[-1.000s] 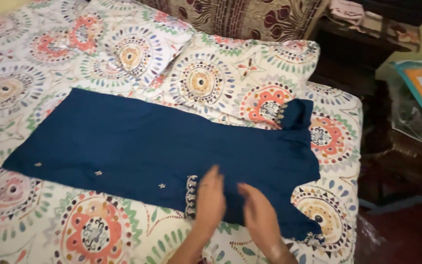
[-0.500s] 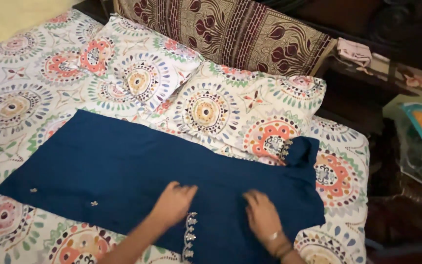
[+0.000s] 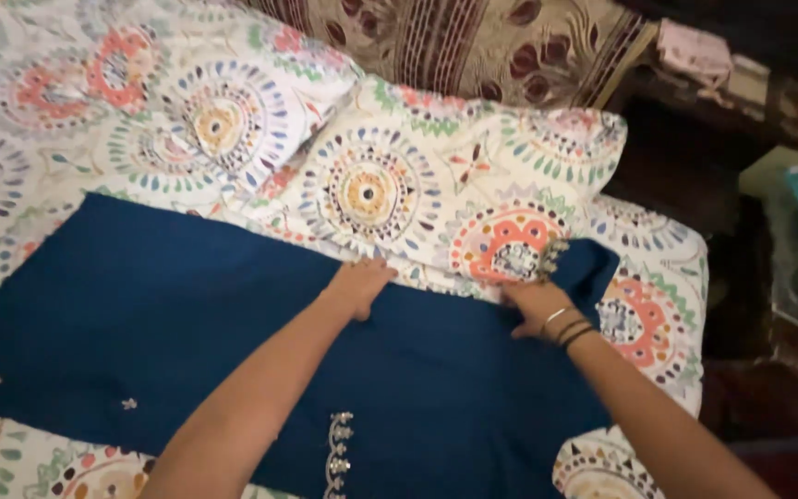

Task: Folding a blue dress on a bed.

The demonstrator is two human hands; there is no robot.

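Blue garment (image 3: 233,342) flat, lengthwise left-right, left hand (image 3: 359,285), right hand (image 3: 530,303) fingers curled gripping far edge

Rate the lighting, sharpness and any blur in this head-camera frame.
Head view: soft, warm indoor light, no glare. The left hand, right hand and blue garment read fairly clearly, slightly soft overall. The dark furniture at upper right falls into deep shadow, and detail is lost there.

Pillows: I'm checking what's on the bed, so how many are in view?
2. One pillow lies at the upper left; the other pillow lies right of it, just beyond the far edge of the blue garment. More may sit outside the frame.
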